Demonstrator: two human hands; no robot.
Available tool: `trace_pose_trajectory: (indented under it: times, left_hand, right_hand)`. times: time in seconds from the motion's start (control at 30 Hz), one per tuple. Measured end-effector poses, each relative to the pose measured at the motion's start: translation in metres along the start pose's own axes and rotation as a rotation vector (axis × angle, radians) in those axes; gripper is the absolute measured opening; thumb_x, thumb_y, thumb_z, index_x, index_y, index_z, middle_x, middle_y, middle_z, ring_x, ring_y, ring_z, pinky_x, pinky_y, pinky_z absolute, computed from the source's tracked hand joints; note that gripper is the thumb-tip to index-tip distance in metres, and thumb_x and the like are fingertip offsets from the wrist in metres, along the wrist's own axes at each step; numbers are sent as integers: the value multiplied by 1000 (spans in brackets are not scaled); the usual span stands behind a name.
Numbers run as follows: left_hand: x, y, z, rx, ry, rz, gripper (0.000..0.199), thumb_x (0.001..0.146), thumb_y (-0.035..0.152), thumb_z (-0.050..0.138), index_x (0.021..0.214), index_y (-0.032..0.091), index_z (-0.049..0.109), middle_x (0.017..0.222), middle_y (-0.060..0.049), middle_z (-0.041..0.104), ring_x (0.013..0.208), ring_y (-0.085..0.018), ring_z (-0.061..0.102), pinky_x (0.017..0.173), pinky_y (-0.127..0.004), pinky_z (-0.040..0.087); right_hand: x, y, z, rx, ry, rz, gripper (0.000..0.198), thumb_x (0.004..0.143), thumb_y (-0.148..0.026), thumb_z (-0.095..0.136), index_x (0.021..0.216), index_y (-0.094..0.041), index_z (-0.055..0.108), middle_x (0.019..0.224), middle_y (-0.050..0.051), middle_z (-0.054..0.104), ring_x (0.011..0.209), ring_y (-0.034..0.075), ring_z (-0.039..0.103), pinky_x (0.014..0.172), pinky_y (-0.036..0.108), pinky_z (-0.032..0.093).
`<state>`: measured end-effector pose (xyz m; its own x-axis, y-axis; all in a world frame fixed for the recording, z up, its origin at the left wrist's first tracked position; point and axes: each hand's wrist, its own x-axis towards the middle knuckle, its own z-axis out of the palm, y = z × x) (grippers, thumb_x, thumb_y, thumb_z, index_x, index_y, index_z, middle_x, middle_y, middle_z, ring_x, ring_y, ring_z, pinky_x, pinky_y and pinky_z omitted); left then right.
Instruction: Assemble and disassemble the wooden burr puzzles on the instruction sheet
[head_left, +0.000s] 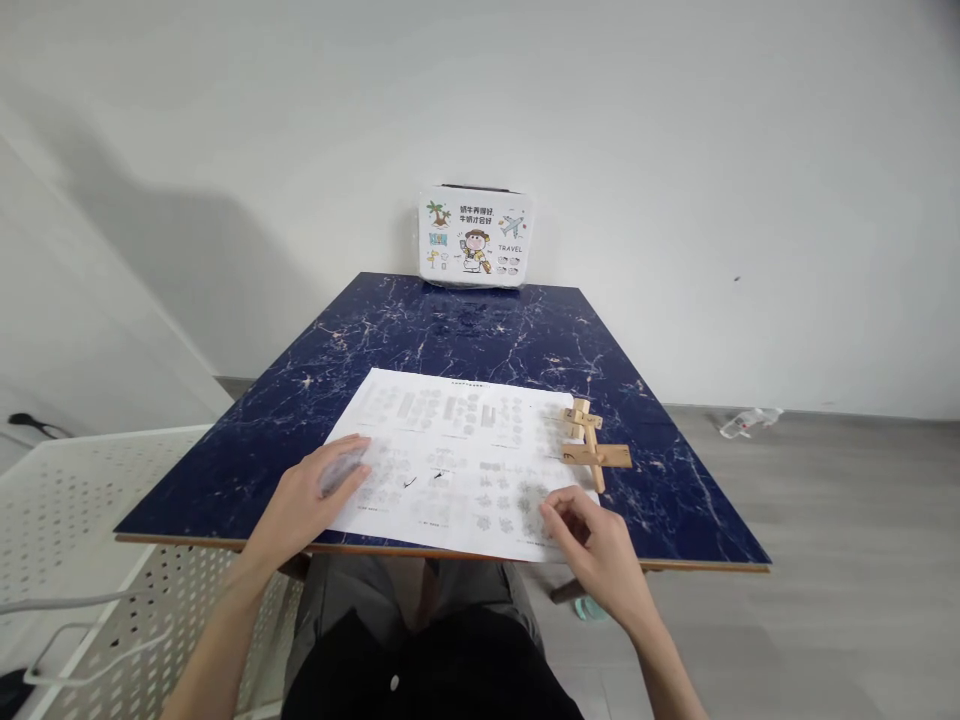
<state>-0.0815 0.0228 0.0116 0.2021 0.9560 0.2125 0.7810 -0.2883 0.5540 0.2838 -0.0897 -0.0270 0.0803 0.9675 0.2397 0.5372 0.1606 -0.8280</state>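
A white printed sheet with rows of small grey diagrams lies near the front of the table. My left hand rests on its left edge, thumb and fingers apart, holding nothing. Over the sheet's lower right corner is my right hand, its fingers curled in and the thumb tip close to the index finger; no object shows in it. Just beyond that hand, wooden puzzle pieces with dark marks lie across one another on the sheet's right edge. Two small black marks show near the middle of the paper.
The blue marble-patterned table has a white cartoon-printed case at its back, against the wall. A perforated white stand with cables is on the left. A clear plastic bottle lies on the floor at right.
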Motion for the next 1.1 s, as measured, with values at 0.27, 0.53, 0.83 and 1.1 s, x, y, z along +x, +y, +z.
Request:
trace_pose_trajectory:
  times: [0.27, 0.53, 0.83, 1.1]
  left_hand:
    - [-4, -3, -5, -135, 112, -120, 46, 93, 64, 61, 116, 27, 77, 123, -4, 80, 119, -29, 72, 76, -25, 59]
    - [-4, -11, -9, -219, 89, -176, 49, 89, 66, 65, 116, 27, 76, 121, -5, 80, 117, -31, 72, 90, -32, 58]
    - [-4, -18, -20, -394, 89, -186, 52, 89, 67, 65, 114, 22, 74, 101, -8, 81, 89, -25, 72, 81, -32, 57]
    - [-10, -5, -19, -415, 103, -188, 49, 89, 66, 65, 110, 22, 74, 93, -6, 79, 90, -24, 71, 75, -30, 54]
  right_hand:
    - [-1, 5, -5, 53, -2, 53, 32, 104, -50, 56, 92, -21, 64, 70, -1, 63, 59, 15, 55, 58, 24, 43]
    - [5, 7, -9, 39, -3, 79, 35, 103, -54, 56, 92, -22, 64, 69, 1, 66, 60, 17, 59, 59, 26, 44]
    - [6, 11, -13, 56, -50, 87, 35, 104, -54, 55, 94, -22, 64, 70, 0, 65, 62, 17, 59, 61, 26, 44]
    - [5, 10, -10, 60, -29, 67, 36, 103, -55, 56, 92, -22, 64, 67, 0, 65, 59, 17, 59, 59, 25, 44]
